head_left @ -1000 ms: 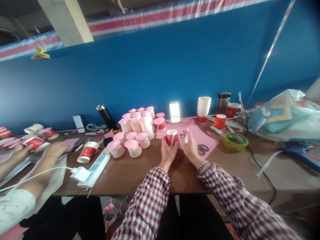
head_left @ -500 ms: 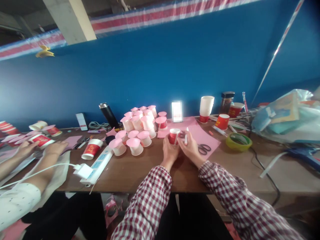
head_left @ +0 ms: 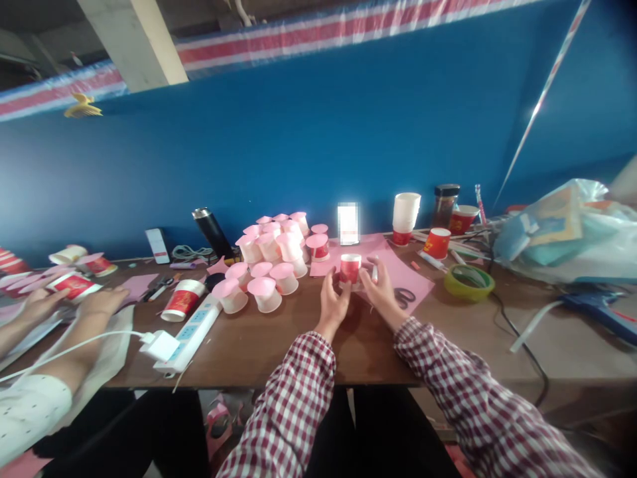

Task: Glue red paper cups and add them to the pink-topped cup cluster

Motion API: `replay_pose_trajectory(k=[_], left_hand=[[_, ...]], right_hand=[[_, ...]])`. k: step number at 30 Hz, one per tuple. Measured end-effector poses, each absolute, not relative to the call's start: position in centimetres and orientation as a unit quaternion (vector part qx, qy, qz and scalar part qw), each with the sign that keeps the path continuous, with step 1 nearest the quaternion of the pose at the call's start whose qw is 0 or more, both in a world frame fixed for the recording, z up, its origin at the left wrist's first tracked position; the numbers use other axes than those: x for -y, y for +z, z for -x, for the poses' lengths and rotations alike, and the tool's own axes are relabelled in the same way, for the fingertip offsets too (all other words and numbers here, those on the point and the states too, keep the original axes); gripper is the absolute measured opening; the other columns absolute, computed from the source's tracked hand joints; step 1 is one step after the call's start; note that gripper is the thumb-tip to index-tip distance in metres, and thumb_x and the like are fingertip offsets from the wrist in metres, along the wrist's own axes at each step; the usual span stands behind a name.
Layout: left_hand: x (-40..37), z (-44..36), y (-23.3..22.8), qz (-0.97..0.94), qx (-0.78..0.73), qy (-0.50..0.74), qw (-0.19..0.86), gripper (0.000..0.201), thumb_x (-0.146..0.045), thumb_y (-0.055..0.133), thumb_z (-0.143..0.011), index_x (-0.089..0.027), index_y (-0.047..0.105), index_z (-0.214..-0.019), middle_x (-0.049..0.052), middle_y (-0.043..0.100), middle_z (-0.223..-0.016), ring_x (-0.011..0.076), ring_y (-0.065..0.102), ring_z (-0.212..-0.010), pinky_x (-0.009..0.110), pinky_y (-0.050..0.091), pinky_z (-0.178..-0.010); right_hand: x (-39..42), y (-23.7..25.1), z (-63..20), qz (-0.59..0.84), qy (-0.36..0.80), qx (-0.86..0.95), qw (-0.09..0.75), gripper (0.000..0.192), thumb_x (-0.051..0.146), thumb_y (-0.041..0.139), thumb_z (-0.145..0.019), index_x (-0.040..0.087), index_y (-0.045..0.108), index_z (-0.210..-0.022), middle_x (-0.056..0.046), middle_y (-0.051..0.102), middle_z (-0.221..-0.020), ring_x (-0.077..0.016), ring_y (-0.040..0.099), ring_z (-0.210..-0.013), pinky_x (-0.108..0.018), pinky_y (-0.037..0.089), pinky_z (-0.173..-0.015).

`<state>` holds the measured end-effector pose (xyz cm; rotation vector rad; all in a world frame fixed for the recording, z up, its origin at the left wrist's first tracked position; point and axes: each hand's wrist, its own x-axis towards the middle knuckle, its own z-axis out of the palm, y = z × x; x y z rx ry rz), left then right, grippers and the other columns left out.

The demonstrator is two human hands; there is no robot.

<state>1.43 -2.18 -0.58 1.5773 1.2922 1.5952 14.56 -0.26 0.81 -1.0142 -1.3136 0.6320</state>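
Note:
A small red-and-white paper cup [head_left: 351, 268] is upright in front of me, at the near edge of a pink sheet [head_left: 398, 265]. My left hand [head_left: 333, 302] is curled round the cup's left side, thumb near its base. On the other side, my right hand [head_left: 384, 292] has a slim white pen-like stick [head_left: 374, 273] between its fingers, fingertips close to the cup. Whether they touch it, I cannot tell. Dark-handled scissors [head_left: 404, 297] lie on the sheet by my right wrist. Several cups topped with pink paper discs [head_left: 265, 287] stand to the left.
A white power strip [head_left: 192, 335] and a red cup [head_left: 183, 300] lie to the left, near a co-worker's hands [head_left: 102, 302] on another cup. To the right are stacked cups [head_left: 407, 216], yellow-green tape [head_left: 468, 284], a blue glue gun [head_left: 597, 307] and a plastic bag [head_left: 562, 232].
My left fingers have loosened and spread a little, so more of the cup shows. The right hand has shifted slightly right with the white stick. The view has moved slightly.

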Motion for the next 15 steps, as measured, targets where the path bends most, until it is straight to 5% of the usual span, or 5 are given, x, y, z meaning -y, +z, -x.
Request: replay_pose_trajectory(k=[7, 15], left_hand=[[2.5, -1.4, 0.3, -0.577, -0.516, 0.581, 0.250, 0.051, -0.043, 0.070, -0.078, -0.014, 0.062, -0.120, 0.016, 0.063, -0.118, 0.0265, 0.062, -0.107, 0.041, 0.050, -0.092], [3.0, -1.6, 1.0, -0.550, -0.536, 0.573, 0.288, 0.073, -0.042, 0.075, -0.073, -0.015, 0.046, -0.134, 0.017, 0.061, -0.124, 0.0272, 0.061, -0.112, 0.041, 0.048, -0.097]], right_hand=[[0.3, 0.8, -14.3, 0.421, 0.330, 0.565, 0.628, 0.043, 0.048, 0.058, -0.086, 0.024, 0.053, -0.121, -0.012, 0.065, -0.114, -0.0250, 0.066, -0.103, -0.040, 0.060, -0.078], [0.4, 0.7, -14.5, 0.418, 0.357, 0.570, 0.611, 0.045, 0.053, 0.060, -0.085, 0.025, 0.053, -0.120, -0.010, 0.067, -0.110, -0.0236, 0.068, -0.091, -0.038, 0.062, -0.069]])
